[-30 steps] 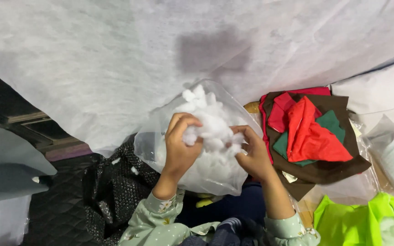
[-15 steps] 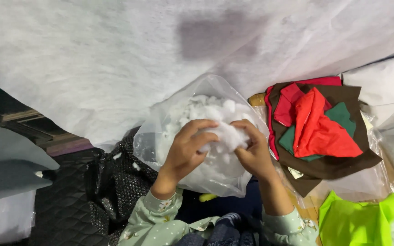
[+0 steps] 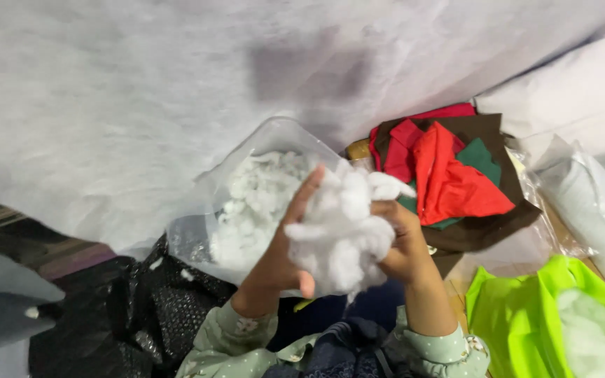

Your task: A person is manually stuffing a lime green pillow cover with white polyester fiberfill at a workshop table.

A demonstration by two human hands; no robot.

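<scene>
Overhead, white stuffing clump between both hands — left hand, right hand.

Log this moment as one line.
left hand: grips white stuffing clump | right hand: grips same clump | clear bag: behind

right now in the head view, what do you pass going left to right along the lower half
black quilted fabric → clear plastic bag of white stuffing → left hand → clump of white stuffing → right hand → pile of red, green and brown felt pieces → bright green bag
</scene>
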